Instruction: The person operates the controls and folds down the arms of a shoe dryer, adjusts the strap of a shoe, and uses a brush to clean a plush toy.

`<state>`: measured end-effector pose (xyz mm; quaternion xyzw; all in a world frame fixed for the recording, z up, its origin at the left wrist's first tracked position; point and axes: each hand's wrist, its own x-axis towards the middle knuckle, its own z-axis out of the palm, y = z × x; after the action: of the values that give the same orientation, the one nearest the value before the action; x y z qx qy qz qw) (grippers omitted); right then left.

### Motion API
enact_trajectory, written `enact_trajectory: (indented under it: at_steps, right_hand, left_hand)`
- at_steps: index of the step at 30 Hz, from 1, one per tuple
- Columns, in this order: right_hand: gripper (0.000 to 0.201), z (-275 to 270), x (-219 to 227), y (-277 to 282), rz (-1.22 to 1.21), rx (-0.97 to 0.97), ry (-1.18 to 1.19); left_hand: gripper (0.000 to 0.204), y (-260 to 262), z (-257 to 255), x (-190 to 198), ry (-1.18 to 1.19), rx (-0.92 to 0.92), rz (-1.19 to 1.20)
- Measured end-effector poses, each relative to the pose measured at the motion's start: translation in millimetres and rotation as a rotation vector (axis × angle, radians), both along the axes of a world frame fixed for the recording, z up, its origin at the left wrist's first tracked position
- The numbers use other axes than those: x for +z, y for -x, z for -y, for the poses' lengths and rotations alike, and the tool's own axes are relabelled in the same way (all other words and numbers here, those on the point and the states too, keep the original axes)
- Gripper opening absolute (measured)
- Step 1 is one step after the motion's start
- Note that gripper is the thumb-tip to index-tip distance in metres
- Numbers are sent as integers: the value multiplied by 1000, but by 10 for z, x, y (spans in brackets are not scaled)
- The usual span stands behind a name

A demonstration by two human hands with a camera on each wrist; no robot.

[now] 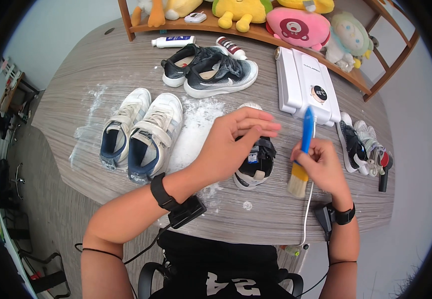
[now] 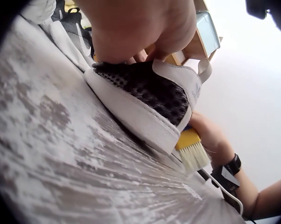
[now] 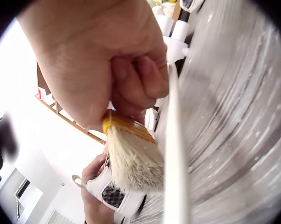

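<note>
White powder (image 1: 188, 137) streaks a wood-grained table (image 1: 246, 219) as a person's left hand (image 1: 230, 143), fingers loosely extended, covers part of an upright black-and-white shoe (image 1: 263, 168) at the center; how firmly it bears down, one cannot tell. Alongside, the right hand (image 1: 324, 163) curls its fingers snugly around a brush (image 1: 306, 133). Light pressure on the left could let a brushing stroke skid or tip the shoe; a wide sweep might snag the white cord (image 1: 306, 212) near the bristles (image 1: 296, 185) and tug the white device (image 1: 308, 82) beyond.
</note>
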<state>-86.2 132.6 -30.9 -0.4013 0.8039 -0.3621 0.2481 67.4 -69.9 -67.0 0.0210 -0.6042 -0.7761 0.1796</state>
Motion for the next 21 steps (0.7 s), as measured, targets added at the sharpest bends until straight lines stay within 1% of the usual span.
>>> enact_trajectory:
  at_steps: [2,3,4,5,6,7,8,9,10,12,13,15,16,18,21]
  right_hand:
    - [21,-13,-119,59,81,-15,283]
    - [27,-2,-135,57,106,11,358]
    - [27,-3,-104,30,105,4,357]
    - [29,-5,-39,-2,210,-62,354]
    - [31,-15,-2,-14,313,-129,350]
    - [31,-28,-24,-3,311,-132,350]
    - [33,-37,-70,9,317,-140,412]
    - [35,-40,-99,15,323,-148,473]
    - [35,-30,-96,1,323,-149,473]
    - [36,5,-84,-48,292,-197,576]
    - [36,14,-101,-53,294,-197,574]
    - [39,41,-134,-52,193,-200,607]
    - [39,48,-134,-61,195,-201,610]
    - [39,41,-124,-74,185,-222,556]
    - [40,25,-109,-52,129,-255,546]
  left_hand:
    - [27,8,15,-23,-34,22,-6]
    - [29,-2,18,-30,65,96,10]
    - [32,-11,24,-34,166,169,24]
    - [36,-11,28,-34,268,243,36]
    - [36,-14,16,-39,268,238,33]
    - [42,-29,-6,-52,415,308,89]
    - [48,-38,-13,-65,563,380,146]
    - [56,-13,10,-135,477,331,128]
    - [56,-8,6,-150,476,330,129]
    - [54,-6,-14,-142,345,243,144]
    - [54,-10,-24,-137,343,243,146]
    - [50,-18,-31,-119,345,125,117]
    - [50,-24,-39,-122,348,124,119]
    - [47,-34,-70,-123,304,-10,133]
    - [45,-50,-110,-78,333,-51,116]
